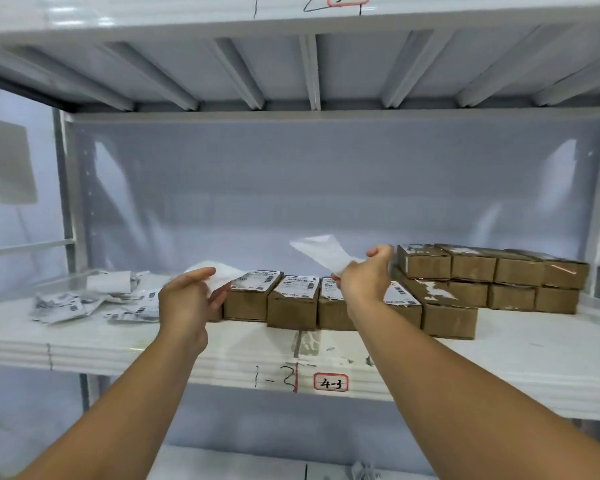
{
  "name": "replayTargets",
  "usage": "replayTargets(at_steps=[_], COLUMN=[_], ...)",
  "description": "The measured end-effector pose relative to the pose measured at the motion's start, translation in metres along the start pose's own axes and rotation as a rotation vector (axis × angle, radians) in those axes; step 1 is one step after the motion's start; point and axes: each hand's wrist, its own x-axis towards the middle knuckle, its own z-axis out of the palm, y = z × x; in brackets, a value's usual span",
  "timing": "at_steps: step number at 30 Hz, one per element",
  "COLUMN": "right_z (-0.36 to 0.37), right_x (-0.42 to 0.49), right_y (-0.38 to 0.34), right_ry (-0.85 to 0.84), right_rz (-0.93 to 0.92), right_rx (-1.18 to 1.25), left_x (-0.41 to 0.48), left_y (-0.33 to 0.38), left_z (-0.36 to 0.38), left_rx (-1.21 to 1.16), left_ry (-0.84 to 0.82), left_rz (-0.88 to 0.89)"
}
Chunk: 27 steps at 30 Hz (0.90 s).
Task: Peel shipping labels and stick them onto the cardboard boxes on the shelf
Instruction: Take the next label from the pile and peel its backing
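Reaching over the front lip of the white shelf, a person's two bare forearms, cut off by the bottom of the head view, meet above a row of labelled boxes. The left hand pinches a white sheet between thumb and fingers, just above the row's left end, and hides most of the box there. The right hand grips a paler sheet that rises up and to the left, clear of the boxes. Its wrist covers part of the labels on the two boxes beneath. Both sheets are too blurred to tell label from backing. A two-tier block of stacked boxes, their tops marked with torn white scraps, touches the row's right end and runs close to the right upright. Loose slips lie heaped on the left part of the shelf, well apart from the stack, their print too small to read. Bare shelf surface lies in front of the stack, and a tall gap opens between the box tops and the ribbed underside of the upper shelf. Behind stands a plain back panel. A red-bordered tag reading 4-3 sits on the front lip.
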Motion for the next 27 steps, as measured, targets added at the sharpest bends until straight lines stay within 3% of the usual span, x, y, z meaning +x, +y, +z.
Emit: replayTargets(at_steps=[4,12,17,23,27], right_z=[0.045,0.13,0.186,0.23,0.257], right_x=[-0.027,-0.082,-0.1,-0.123,-0.133], right_y=[0.002,-0.003,0.002,0.016,0.021], right_ry=[-0.169,-0.434,-0.724,-0.763,-0.817], right_rz=[0.011,-0.142,0.028,0.251,0.255], right_rx=[-0.021,-0.186,-0.074,0.093,0.142], left_x=[0.013,0.043,0.051,0.056,0.065], left_y=[0.009,0.03,0.043,0.046,0.041], left_z=[-0.019,-0.073,-0.102,-0.121,-0.132], left_rx=[0.057,0.202,0.283,0.366,0.397], left_ry=[0.085,0.305,0.318,0.311,0.306], left_rz=[0.09,0.228,0.346,0.339,0.318])
